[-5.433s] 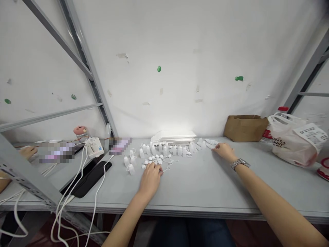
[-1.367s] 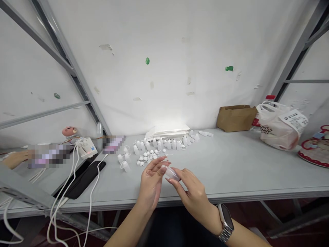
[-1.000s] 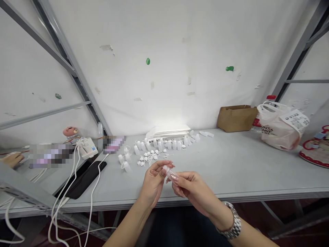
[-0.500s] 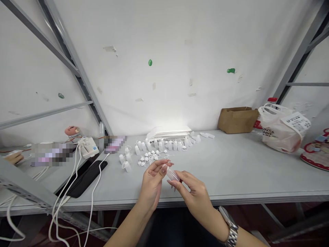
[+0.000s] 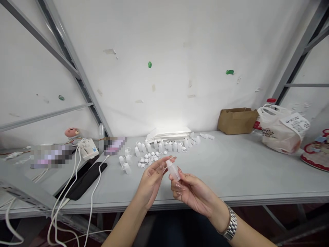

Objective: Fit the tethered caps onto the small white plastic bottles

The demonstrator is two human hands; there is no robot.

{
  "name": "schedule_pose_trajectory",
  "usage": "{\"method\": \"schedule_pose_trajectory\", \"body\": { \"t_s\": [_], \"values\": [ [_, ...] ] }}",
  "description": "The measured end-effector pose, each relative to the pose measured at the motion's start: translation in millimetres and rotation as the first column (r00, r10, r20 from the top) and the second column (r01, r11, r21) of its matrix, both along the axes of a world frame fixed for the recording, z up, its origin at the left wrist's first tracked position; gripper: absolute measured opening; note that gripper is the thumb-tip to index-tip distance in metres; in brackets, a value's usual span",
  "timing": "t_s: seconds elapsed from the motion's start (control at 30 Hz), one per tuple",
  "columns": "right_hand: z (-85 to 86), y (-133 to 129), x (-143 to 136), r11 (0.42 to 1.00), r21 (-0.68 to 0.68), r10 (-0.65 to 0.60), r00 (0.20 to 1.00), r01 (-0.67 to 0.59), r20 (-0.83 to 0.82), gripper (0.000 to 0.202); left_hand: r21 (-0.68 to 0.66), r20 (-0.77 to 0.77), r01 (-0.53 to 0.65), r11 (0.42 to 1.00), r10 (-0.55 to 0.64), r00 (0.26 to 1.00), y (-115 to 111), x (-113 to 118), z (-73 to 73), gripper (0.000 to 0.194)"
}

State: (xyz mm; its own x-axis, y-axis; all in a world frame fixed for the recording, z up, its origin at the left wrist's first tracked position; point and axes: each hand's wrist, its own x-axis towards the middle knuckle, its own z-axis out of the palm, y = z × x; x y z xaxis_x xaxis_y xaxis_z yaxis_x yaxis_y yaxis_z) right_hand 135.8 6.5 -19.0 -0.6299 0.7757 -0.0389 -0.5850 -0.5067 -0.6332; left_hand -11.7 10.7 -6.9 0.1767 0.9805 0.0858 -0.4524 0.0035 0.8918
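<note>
Above the front of the grey table, my right hand [image 5: 191,192] grips a small translucent squeeze bottle [image 5: 173,171] between thumb and fingers, tilted with its neck up and left. My left hand [image 5: 153,178] is at the bottle's neck, thumb and fingers drawn together; what lies between them is mostly hidden. Just beyond the left fingertips is a cluster of small white caps [image 5: 146,160] with thin straps. Several similar small bottles [image 5: 160,147] stand behind those caps, and a few more, one being a capped bottle [image 5: 127,168], stand to the left.
White flat sheets [image 5: 169,133] are stacked against the wall. A brown cardboard box [image 5: 236,121] and a white plastic bag [image 5: 280,132] stand at the back right. On the left lie a black case [image 5: 87,180], white cables [image 5: 77,171] and a power strip [image 5: 88,149].
The bottle has turned more upright and its neck now shows. My right hand has rolled so that its curled fingers face up. My left fingers have shifted slightly around the neck.
</note>
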Motion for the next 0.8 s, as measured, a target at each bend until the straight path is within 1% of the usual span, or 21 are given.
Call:
{"method": "schedule_pose_trajectory", "body": {
  "t_s": [0.13, 0.23, 0.3, 0.37, 0.4, 0.47, 0.53, 0.57, 0.6, 0.63, 0.67, 0.7, 0.8],
  "values": [
    [-0.7, 0.4, 0.6, 0.998, -0.034, 0.047, 0.999, -0.047, -0.009, 0.025, -0.003, -0.002, -0.003, 1.0, 0.003, 1.0, -1.4, -1.4, 5.8, 0.031],
    [-0.9, -0.5, -1.2, 0.996, -0.037, 0.08, 0.997, -0.081, -0.007, 0.027, -0.037, -0.031, -0.027, 0.999, 0.026, 0.999, -0.1, -2.9, 4.9, 0.029],
    [-0.7, -1.0, -3.0, 0.999, 0.007, 0.041, 0.998, -0.041, 0.047, 0.028, -0.045, -0.05, -0.068, 0.997, 0.066, 0.997, 1.2, -3.2, 2.5, 0.029],
    [-0.4, -1.8, -4.7, 0.99, 0.129, -0.084, 0.984, 0.063, 0.157, 0.029, -0.018, -0.069, -0.137, 0.99, 0.135, 0.988, 2.0, -2.3, -0.2, 0.029],
    [-0.1, -2.5, -5.5, 0.968, 0.218, -0.175, 0.959, 0.125, 0.225, 0.028, 0.003, -0.078, -0.175, 0.984, 0.175, 0.981, 2.1, -1.3, -1.5, 0.029],
    [0.4, -4.6, -6.7, 0.887, 0.405, -0.372, 0.861, 0.22, 0.347, 0.025, 0.043, -0.088, -0.241, 0.97, 0.244, 0.966, 1.4, 1.5, -3.8, 0.027],
    [1.1, -8.0, -7.3, 0.793, 0.552, -0.524, 0.749, 0.257, 0.405, 0.022, 0.064, -0.088, -0.265, 0.962, 0.27, 0.959, -0.3, 4.5, -5.6, 0.025],
    [1.6, -9.9, -7.4, 0.759, 0.597, -0.568, 0.713, 0.26, 0.411, 0.021, 0.068, -0.087, -0.262, 0.963, 0.267, 0.96, -1.3, 5.8, -6.1, 0.023],
    [2.4, -11.6, -7.4, 0.739, 0.623, -0.588, 0.697, 0.256, 0.411, 0.022, 0.074, -0.083, -0.253, 0.965, 0.259, 0.962, -2.3, 6.8, -6.6, 0.022],
    [3.4, -13.1, -7.2, 0.734, 0.633, -0.586, 0.7, 0.247, 0.407, 0.025, 0.082, -0.078, -0.241, 0.967, 0.248, 0.966, -3.1, 7.4, -6.8, 0.021],
    [4.4, -14.1, -6.9, 0.745, 0.624, -0.563, 0.722, 0.235, 0.401, 0.027, 0.09, -0.072, -0.228, 0.97, 0.234, 0.969, -3.7, 7.6, -7.0, 0.021],
    [5.4, -14.5, -6.5, 0.77, 0.597, -0.524, 0.757, 0.226, 0.389, 0.028, 0.097, -0.065, -0.211, 0.973, 0.218, 0.974, -4.0, 7.6, -7.1, 0.02],
    [6.2, -12.5, -4.6, 0.884, 0.432, -0.329, 0.896, 0.18, 0.299, 0.029, 0.092, -0.027, -0.143, 0.985, 0.146, 0.989, -3.2, 6.4, -7.5, 0.021]
  ]
}}
